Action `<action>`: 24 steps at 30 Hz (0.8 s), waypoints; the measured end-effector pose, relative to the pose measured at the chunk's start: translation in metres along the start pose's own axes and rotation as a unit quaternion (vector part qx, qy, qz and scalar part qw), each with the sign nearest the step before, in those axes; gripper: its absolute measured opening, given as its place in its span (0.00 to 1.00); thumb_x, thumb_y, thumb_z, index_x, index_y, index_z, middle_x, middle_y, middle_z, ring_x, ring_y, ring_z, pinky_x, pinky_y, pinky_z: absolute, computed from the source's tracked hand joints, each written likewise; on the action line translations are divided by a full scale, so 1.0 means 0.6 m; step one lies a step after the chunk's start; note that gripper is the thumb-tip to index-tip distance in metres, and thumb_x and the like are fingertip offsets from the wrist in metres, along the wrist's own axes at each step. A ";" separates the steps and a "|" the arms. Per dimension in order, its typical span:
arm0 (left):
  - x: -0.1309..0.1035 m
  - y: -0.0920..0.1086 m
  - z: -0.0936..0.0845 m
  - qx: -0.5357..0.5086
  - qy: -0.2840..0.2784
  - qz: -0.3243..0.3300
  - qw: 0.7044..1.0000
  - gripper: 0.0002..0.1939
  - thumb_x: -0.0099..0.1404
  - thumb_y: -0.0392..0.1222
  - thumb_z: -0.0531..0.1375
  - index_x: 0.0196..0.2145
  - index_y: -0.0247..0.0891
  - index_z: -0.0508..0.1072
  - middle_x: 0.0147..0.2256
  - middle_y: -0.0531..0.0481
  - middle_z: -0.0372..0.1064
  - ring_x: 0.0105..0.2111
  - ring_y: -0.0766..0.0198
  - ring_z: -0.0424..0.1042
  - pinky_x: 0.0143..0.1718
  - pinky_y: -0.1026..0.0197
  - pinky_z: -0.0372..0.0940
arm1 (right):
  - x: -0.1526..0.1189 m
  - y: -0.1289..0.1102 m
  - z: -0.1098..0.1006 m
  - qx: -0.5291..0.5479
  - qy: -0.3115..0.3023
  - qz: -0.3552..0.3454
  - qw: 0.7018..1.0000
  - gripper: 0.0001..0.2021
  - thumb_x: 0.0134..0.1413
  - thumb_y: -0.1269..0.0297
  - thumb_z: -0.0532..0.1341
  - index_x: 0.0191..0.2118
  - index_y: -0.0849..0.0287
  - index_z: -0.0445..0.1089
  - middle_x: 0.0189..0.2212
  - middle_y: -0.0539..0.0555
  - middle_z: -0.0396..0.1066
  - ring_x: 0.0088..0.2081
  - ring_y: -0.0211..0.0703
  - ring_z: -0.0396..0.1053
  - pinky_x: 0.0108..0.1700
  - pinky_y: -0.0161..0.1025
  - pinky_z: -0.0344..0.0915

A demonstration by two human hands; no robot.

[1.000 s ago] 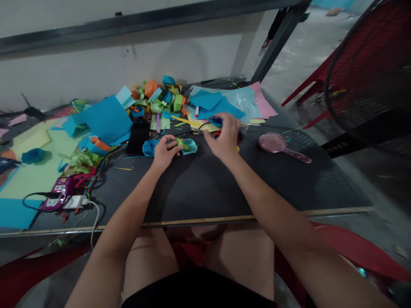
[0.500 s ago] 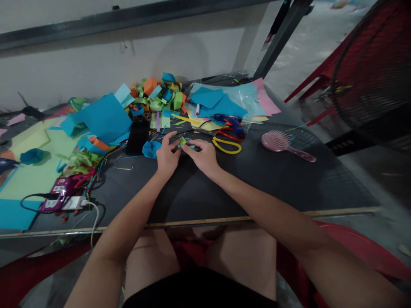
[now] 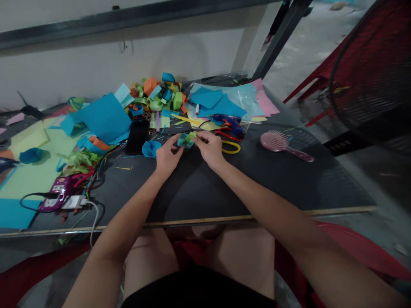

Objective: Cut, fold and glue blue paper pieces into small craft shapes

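Between my hands is a small teal and green paper piece [image 3: 186, 140]. My left hand [image 3: 168, 156] pinches its teal side between thumb and fingers. The fingertips of my right hand [image 3: 210, 149] close on its light green part at the right. Just left of my left hand lies a crumpled blue paper shape [image 3: 150, 149]. Yellow-handled scissors [image 3: 231, 147] lie beside my right hand, partly hidden by it. Behind them are red-handled pliers [image 3: 229, 133] and a blue glue gun [image 3: 228, 121].
A black phone [image 3: 137, 137], a heap of folded paper pieces [image 3: 157, 96] and blue sheets [image 3: 102, 117] lie behind and left. A purple power strip [image 3: 58, 193] with cables sits at the left. A pink hairbrush [image 3: 276, 141] lies right, near a fan [image 3: 374, 77].
My hands have moved slightly apart, and more of the teal and green paper piece shows between them. My right hand has shifted right and covers more of the scissors.
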State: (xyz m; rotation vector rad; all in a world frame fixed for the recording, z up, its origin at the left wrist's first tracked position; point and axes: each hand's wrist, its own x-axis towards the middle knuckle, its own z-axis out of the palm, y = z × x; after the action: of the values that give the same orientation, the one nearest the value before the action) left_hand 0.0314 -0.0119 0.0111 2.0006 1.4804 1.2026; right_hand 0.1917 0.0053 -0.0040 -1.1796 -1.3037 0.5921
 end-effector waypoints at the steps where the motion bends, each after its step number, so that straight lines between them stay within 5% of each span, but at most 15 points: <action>1: 0.001 0.002 -0.005 0.013 0.011 0.012 1.000 0.18 0.61 0.36 0.60 0.51 0.40 0.71 0.45 0.47 0.77 0.29 0.68 0.75 0.36 0.64 0.71 | 0.006 0.004 -0.005 -0.008 0.011 -0.004 1.000 0.21 0.46 0.41 0.64 0.27 0.57 0.76 0.31 0.55 0.76 0.33 0.47 0.71 0.38 0.45 0.68; 5: 0.008 0.010 -0.043 0.083 0.098 0.036 0.991 0.13 0.65 0.36 0.55 0.46 0.39 0.72 0.49 0.45 0.73 0.40 0.62 0.74 0.47 0.57 0.69 | 0.023 0.017 -0.016 -0.027 0.042 0.023 0.998 0.24 0.46 0.40 0.62 0.31 0.59 0.76 0.32 0.56 0.76 0.34 0.47 0.71 0.40 0.45 0.68; 10: 0.017 -0.006 -0.085 0.204 0.150 -0.076 0.964 0.22 0.56 0.31 0.59 0.49 0.36 0.70 0.59 0.36 0.59 0.61 0.43 0.56 0.62 0.40 0.54 | 0.023 0.015 -0.017 -0.082 0.018 0.026 0.996 0.21 0.53 0.46 0.59 0.36 0.61 0.76 0.32 0.57 0.75 0.35 0.47 0.71 0.40 0.44 0.66; 15: 0.020 -0.029 -0.080 0.201 0.057 -0.150 0.966 0.24 0.54 0.29 0.58 0.50 0.32 0.70 0.53 0.30 0.64 0.54 0.38 0.65 0.53 0.38 0.62 | 0.018 0.005 -0.015 -0.093 0.015 -0.006 0.996 0.16 0.54 0.51 0.60 0.35 0.59 0.77 0.35 0.58 0.76 0.38 0.49 0.71 0.41 0.45 0.66; 24: 0.040 -0.060 -0.046 0.000 0.097 -0.135 0.986 0.11 0.60 0.40 0.59 0.40 0.38 0.76 0.36 0.46 0.75 0.38 0.55 0.74 0.47 0.52 0.68 | 0.012 0.003 -0.011 -0.035 -0.077 -0.032 0.996 0.16 0.51 0.51 0.63 0.34 0.59 0.78 0.31 0.55 0.76 0.30 0.44 0.69 0.34 0.42 0.64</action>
State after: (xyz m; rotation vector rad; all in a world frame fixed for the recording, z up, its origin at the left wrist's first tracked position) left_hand -0.0099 0.0182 0.0107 1.6534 1.7774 1.3053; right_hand 0.2004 0.0101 -0.0018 -1.1623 -1.4973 0.6049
